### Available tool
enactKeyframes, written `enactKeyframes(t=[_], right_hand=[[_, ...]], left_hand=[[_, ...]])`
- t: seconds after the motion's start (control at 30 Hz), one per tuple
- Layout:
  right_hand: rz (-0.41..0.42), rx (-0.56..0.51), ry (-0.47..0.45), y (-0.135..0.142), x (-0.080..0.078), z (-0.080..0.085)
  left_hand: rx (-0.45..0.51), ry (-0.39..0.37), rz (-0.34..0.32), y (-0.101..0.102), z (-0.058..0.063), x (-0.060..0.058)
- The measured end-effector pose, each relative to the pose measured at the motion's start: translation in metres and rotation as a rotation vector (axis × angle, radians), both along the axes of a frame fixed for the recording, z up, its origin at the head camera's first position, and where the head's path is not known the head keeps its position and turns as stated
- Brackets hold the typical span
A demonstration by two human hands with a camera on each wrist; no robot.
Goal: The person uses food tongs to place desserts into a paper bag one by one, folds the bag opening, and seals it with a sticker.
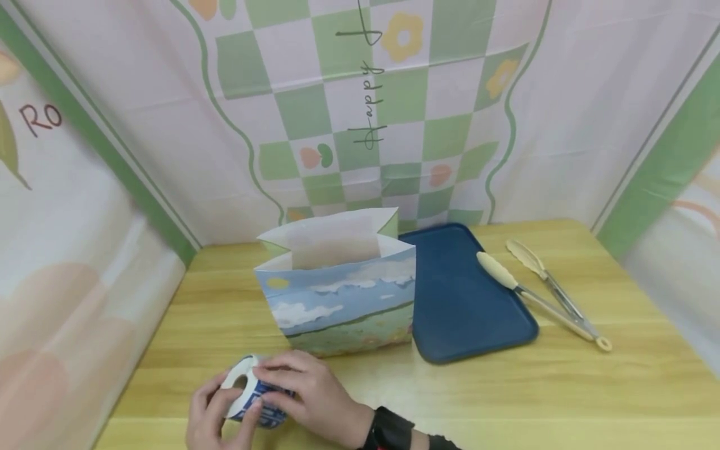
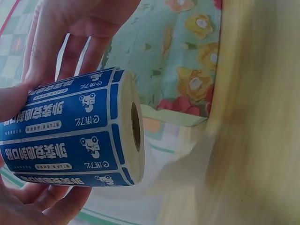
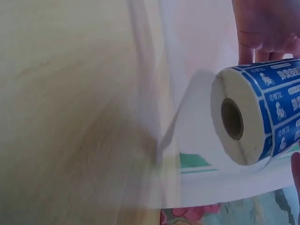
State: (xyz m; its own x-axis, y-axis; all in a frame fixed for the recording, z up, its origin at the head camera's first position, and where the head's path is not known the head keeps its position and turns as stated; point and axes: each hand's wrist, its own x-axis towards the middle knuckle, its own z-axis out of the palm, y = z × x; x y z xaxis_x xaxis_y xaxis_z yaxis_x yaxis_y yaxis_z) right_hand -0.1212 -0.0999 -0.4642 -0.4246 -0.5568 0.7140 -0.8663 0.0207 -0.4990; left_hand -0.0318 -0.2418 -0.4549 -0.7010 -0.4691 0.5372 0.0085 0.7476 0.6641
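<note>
Both hands hold a roll of blue-and-white printed stickers at the front left of the table. My left hand grips it from the left, fingers by the white end with the core hole and thumb below. From the right, my right hand, with a black watch on the wrist, pinches the printed side. In the left wrist view the sticker roll shows rows of labels with a small scooter figure. The right wrist view has the roll's round cardboard core facing the camera. Just beyond the hands stands an open paper bag with a painted landscape.
A dark blue tray lies behind and right of the bag. Tongs with cream tips rest partly over its right edge, on the wooden table. Printed cloth hangs along the back and both sides.
</note>
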Motion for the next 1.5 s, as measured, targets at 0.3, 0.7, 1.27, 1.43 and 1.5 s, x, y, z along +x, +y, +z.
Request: enactKeyframes(t=[0.3,0.7,1.27,1.43,1.5], right_hand=[[-0.004,-0.071,-0.138,-0.004,0.008,-0.001],[0.049,-0.168,-0.370,-0.006,0.006,-0.002],[0.085,-0.094,-0.686,-0.001,0.003,0.009],[0.063,-0.136,-0.612,-0.001,0.004,0.008],[0.048,-0.146,-0.579,0.000,0.006,0.007]], left_hand=[[0.035,-0.018,0.004,0.003,0.001,0.002],[0.241,-0.064,-0.013,0.015,0.010,-0.002],[0.193,-0.027,-0.084,0.013,0.015,0.001],[0.201,0.022,-0.123,0.013,0.012,0.000],[0.205,0.023,-0.123,0.014,0.012,0.000]])
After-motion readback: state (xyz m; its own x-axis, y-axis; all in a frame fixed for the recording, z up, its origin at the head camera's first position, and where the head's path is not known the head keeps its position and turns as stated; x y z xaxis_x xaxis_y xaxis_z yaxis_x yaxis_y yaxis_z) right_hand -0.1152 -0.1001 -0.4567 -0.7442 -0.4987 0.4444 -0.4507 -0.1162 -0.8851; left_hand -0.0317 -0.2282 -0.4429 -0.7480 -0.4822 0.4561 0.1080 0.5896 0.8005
